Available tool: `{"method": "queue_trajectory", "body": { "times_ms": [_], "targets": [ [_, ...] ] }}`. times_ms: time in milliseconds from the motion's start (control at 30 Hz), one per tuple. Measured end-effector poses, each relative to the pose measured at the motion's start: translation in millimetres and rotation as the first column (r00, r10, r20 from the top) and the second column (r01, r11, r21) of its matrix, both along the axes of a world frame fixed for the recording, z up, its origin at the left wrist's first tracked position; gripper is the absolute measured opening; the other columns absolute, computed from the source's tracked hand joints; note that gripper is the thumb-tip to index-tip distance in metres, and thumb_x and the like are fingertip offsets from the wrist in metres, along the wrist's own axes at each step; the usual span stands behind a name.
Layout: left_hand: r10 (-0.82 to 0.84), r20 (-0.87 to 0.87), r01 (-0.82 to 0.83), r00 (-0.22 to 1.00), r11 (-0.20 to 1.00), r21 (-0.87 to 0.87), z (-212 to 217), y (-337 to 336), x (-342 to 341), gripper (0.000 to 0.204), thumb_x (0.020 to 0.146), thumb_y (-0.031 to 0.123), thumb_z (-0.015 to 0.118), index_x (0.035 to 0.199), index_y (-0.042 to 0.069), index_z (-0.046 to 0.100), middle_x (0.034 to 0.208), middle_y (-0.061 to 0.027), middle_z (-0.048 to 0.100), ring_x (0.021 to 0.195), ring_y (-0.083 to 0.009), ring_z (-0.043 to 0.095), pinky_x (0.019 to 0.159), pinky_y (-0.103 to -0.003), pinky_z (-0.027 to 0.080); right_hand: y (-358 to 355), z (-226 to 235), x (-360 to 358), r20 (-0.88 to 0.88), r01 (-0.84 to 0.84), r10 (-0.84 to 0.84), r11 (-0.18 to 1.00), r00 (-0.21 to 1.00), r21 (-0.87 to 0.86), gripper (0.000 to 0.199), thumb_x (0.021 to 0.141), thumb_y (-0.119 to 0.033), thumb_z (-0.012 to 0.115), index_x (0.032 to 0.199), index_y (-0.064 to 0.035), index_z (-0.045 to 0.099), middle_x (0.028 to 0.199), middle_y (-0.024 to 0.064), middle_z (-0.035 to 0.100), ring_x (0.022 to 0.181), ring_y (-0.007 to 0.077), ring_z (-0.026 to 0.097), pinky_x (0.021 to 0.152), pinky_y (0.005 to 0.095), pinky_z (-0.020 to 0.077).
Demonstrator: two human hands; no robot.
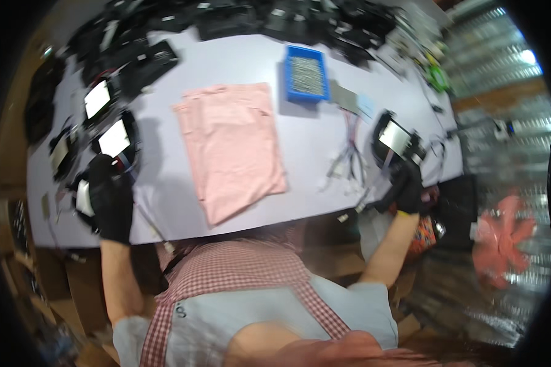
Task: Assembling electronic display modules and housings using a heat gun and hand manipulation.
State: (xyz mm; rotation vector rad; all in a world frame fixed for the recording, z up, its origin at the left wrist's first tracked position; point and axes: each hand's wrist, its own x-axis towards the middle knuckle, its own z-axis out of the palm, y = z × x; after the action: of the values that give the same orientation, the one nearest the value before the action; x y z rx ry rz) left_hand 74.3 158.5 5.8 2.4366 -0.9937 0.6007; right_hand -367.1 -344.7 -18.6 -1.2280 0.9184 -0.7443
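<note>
My left hand (112, 199), in a black glove, grips the near edge of a round black housing (133, 131) with a bright silvery plate in its middle. A cable (148, 219) with a pale connector hangs beside that hand past the table edge. On the right, my gloved right hand (405, 186) closes on the lower edge of a similar round black housing (382, 147), also with a bright plate. Another cable (368, 197) trails from beneath it toward the table's front. Motion blur and the dark gloves hide the single fingers.
A folded pink cloth (232, 147) lies mid-table. Behind it stands a blue bin (306, 96) of small metal pieces. A grey plate (343, 98) with loose wires (351, 153) lies beside it. More housings (97, 101) sit at left; black parts (226, 24) line the back.
</note>
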Motion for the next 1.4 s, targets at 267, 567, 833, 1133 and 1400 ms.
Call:
{"method": "queue_trajectory", "body": {
  "times_ms": [267, 567, 833, 1133, 1400],
  "targets": [
    [0.024, -0.208, 0.015, 0.978, 0.983, 0.182, -6, -8, 15, 0.028, 0.083, 0.004, 0.058, 0.111, 0.004, 0.062, 0.123, -0.0182, 0.057, 0.109, -0.0361, 0.057, 0.090, -0.041, 0.048, -10, 16, -12, -0.137, 0.214, -0.224, 0.973, 0.965, -0.086, 0.043, 0.087, -0.030, 0.065, 0.125, -0.0109, 0.057, 0.082, 0.0003, 0.057, 0.065, 0.0116, 0.055, 0.059, 0.0251, 0.0461],
    [-0.202, 0.053, 0.200, 0.978, 0.979, 0.028, 9, -35, -5, 0.022, 0.077, 0.001, 0.062, 0.099, 0.003, 0.062, 0.102, -0.0180, 0.061, 0.096, -0.0378, 0.058, 0.084, -0.044, 0.048, 64, 67, 13, -0.249, 0.003, -0.159, 0.849, 0.955, -0.529, 0.036, 0.097, -0.027, 0.050, 0.124, -0.0044, 0.061, 0.073, 0.0012, 0.061, 0.064, 0.0096, 0.057, 0.055, 0.0256, 0.0449],
    [-0.445, -0.243, 0.407, 0.862, 0.893, -0.191, 21, -112, -88, 0.018, 0.077, 0.012, 0.070, 0.095, 0.008, 0.070, 0.092, -0.0077, 0.067, 0.078, -0.0268, 0.061, 0.069, -0.039, 0.048, 134, 86, 129, 0.275, -0.339, 0.351, 0.936, 0.895, -0.092, 0.061, 0.099, -0.047, 0.045, 0.141, -0.0027, 0.037, 0.110, 0.0166, 0.063, 0.063, 0.0142, 0.060, 0.052, 0.0275, 0.0501],
    [-0.634, -0.453, 0.682, 0.627, 0.728, -0.076, 15, -137, -103, 0.020, 0.079, 0.012, 0.062, 0.099, 0.009, 0.060, 0.095, -0.0078, 0.061, 0.081, -0.0237, 0.061, 0.066, -0.039, 0.046, 164, 97, 186, 0.435, -0.473, 0.407, 0.880, 0.803, 0.049, 0.072, 0.096, -0.047, 0.048, 0.148, -0.0013, 0.027, 0.129, 0.0275, 0.053, 0.070, 0.0259, 0.065, 0.055, 0.0379, 0.0521],
    [-0.491, -0.189, 0.482, 0.850, 0.871, -0.096, 11, -160, -64, 0.076, 0.067, 0.043, 0.079, 0.128, 0.006, 0.053, 0.116, -0.0153, 0.056, 0.112, -0.0327, 0.051, 0.099, -0.046, 0.037, 150, 99, 204, 0.575, -0.481, 0.396, 0.877, 0.716, -0.004, 0.070, 0.098, -0.051, 0.047, 0.144, -0.0006, 0.032, 0.113, 0.0206, 0.059, 0.074, 0.0237, 0.060, 0.061, 0.0367, 0.0496]
  ]
}}
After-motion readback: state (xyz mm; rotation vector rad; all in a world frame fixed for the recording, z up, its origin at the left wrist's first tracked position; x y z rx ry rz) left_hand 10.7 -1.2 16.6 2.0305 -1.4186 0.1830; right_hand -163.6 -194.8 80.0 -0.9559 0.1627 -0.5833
